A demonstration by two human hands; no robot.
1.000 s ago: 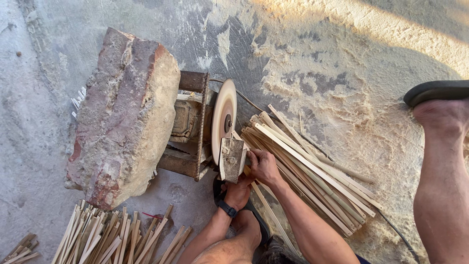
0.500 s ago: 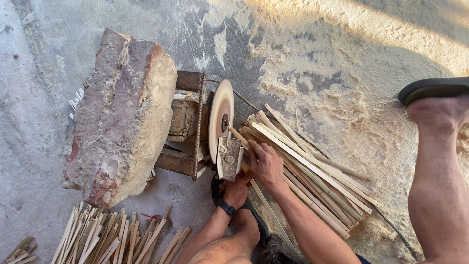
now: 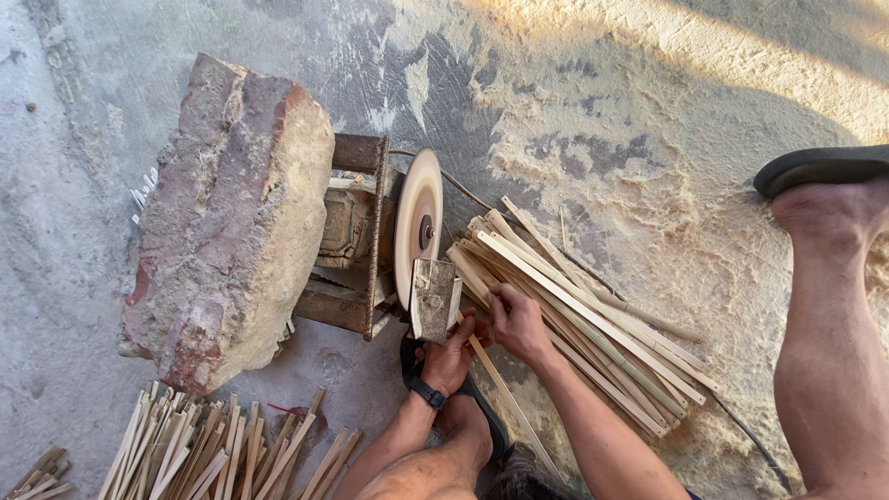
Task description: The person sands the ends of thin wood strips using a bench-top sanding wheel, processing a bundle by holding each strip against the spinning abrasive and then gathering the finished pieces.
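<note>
My left hand (image 3: 451,356), with a dark wristwatch, is closed around a thin bamboo stick (image 3: 515,407) just below a small metal guide block (image 3: 433,298). The block stands against a round pale sanding disc (image 3: 417,222). My right hand (image 3: 519,322) grips the same stick close beside the left hand, resting on the near edge of a pile of long bamboo slats (image 3: 593,319). The stick's free end trails down toward my knee (image 3: 435,468).
A large red-brown brick and mortar block (image 3: 231,213) weighs down the rusty motor frame (image 3: 356,241) left of the disc. Several short sticks (image 3: 213,454) lie bottom left. My bare leg (image 3: 833,352) and a black sandal (image 3: 820,168) are at right. Sawdust covers the concrete floor (image 3: 648,120).
Both hands stay at the guide block. My right hand has shifted slightly right and down along the stick. The disc, block and piles have not moved.
</note>
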